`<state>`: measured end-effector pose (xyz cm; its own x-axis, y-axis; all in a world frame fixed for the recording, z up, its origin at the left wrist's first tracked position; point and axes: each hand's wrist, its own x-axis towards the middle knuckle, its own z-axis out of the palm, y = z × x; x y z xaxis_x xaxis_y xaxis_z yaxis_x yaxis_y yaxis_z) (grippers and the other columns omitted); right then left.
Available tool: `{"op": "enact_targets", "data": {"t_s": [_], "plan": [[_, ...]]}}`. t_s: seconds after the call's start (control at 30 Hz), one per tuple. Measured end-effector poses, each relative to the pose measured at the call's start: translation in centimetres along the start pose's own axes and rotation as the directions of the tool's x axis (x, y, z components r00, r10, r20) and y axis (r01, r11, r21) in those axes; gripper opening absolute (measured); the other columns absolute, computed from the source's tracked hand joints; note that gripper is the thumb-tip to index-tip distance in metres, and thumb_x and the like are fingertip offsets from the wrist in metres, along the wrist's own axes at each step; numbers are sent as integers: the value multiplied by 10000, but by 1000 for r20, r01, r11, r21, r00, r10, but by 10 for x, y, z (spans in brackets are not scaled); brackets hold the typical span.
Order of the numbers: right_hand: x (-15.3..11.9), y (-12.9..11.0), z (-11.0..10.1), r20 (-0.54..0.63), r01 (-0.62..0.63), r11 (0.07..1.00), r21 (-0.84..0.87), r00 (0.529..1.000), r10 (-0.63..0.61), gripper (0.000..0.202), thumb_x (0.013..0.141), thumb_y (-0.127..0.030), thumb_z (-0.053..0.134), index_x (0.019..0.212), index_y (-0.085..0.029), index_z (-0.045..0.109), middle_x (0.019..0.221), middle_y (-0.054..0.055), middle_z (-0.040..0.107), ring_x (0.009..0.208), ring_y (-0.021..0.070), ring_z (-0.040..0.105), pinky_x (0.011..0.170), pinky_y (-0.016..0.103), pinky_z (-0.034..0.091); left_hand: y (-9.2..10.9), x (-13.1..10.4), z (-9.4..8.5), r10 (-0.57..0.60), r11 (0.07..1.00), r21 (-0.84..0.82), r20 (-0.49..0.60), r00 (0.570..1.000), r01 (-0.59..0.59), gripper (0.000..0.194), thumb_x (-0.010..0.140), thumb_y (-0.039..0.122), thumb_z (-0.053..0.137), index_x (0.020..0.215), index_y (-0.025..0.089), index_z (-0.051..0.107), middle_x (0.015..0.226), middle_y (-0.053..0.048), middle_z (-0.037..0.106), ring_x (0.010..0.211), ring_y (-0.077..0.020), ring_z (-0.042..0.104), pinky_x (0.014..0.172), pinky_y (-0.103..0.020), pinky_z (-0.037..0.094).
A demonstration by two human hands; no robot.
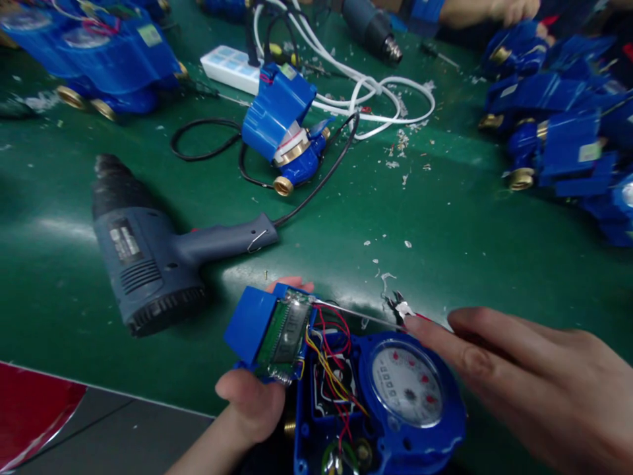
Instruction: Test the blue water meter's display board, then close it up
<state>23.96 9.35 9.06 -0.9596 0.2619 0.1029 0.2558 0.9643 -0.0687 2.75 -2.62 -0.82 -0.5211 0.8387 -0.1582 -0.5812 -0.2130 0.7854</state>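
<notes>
My left hand (257, 399) is closed around a small blue display module (284, 330) with a green circuit board and an LCD. Red and yellow wires run from the module into the open housing of a blue water meter (410, 389) with a round dial. My right hand (524, 369) is closed on a thin metal rod (359, 313), whose tip touches the module's upper right corner; the rod's handle is hidden by the hand. Cutters (403, 307) with a red handle lie just beyond the right fingertips, partly covered.
A grey heat gun (148, 251) lies at left. Behind it are a blue meter (284, 132), a white power strip (232, 66) and looped cables. More meters stand at left (109, 59) and right (564, 138). Another person's hand (514, 10) shows at top right.
</notes>
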Motion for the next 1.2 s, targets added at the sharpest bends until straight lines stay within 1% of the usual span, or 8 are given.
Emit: {"op": "enact_targets", "data": {"t_s": [0.1, 0.2, 0.37, 0.5, 0.67, 0.9, 1.1, 1.2], "plan": [[2, 11, 13, 15, -12, 990, 141, 1000, 10, 407, 984, -203, 384, 1382, -195, 469, 1007, 91, 540, 713, 80, 520, 539, 193, 436, 6, 3, 8, 13, 1000, 8, -12, 1000, -13, 875, 686, 839, 522, 1273, 195, 598, 1299, -108, 554, 1343, -312, 379, 1098, -397, 354], [0, 15, 25, 43, -67, 961, 269, 997, 57, 445, 994, -198, 399, 1436, -243, 415, 1095, 91, 517, 856, 79, 543, 614, 182, 465, 10, 4, 11, -9, 1000, 26, -7, 1000, 9, 883, 661, 846, 538, 1224, 170, 612, 1264, -125, 571, 1262, -304, 473, 1048, -380, 411], [2, 19, 37, 42, -52, 881, 470, 998, 37, 471, 982, -143, 414, 1440, -251, 399, 1089, 76, 492, 899, 70, 527, 697, 179, 466, 9, 4, 6, 22, 998, -57, 128, 991, -15, 773, 751, 833, 437, 1171, 221, 653, 1178, -75, 634, 953, -192, 662, 887, -296, 522], [9, 29, 40, 64, -40, 796, 604, 998, 1, 479, 971, -120, 426, 1432, -249, 407, 1094, 57, 497, 944, 60, 514, 760, 168, 453, 10, 4, 3, -2, 980, -195, 201, 980, 42, 701, 797, 746, 494, 1186, 194, 682, 1169, -63, 631, 1028, -157, 634, 873, -207, 495], [16, 41, 45, 32, 22, 772, 635, 998, -55, 485, 945, -80, 445, 1409, -222, 445, 1087, 60, 519, 930, 78, 507, 742, 195, 434, 13, 6, 4, -63, 936, -324, 224, 973, 135, 740, 776, 706, 569, 1234, 130, 650, 1176, -114, 624, 1012, -207, 644, 889, -277, 508], [29, 54, 56, 5, 79, 636, 768, 992, -129, 523, 919, -28, 482, 1399, -236, 473, 1050, 56, 544, 925, 87, 530, 746, 215, 452, 18, 9, 3, -104, 902, -379, 277, 955, 208, 705, 766, 673, 606, 1186, 112, 677, 1132, -106, 640, 990, -202, 650, 910, -276, 489], [34, 58, 62, -25, 85, 590, 803, 994, -110, 428, 891, 4, 513, 1286, -150, 573, 1031, 66, 562, 930, 66, 542, 773, 181, 470, 21, 11, 5, -130, 897, -384, 246, 961, 220, 691, 726, 659, 657, 1140, 108, 700, 1104, -119, 637, 953, -218, 657, 866, -284, 508], [29, 58, 62, -69, 45, 602, 798, 997, 17, 475, 896, -43, 545, 1312, -273, 560, 1050, 12, 572, 964, 44, 537, 827, 148, 459, 22, 14, 9, -178, 912, -334, 205, 962, 240, 671, 699, 680, 666, 1088, 137, 726, 1086, -110, 637, 916, -215, 664, 820, -268, 516]]}}
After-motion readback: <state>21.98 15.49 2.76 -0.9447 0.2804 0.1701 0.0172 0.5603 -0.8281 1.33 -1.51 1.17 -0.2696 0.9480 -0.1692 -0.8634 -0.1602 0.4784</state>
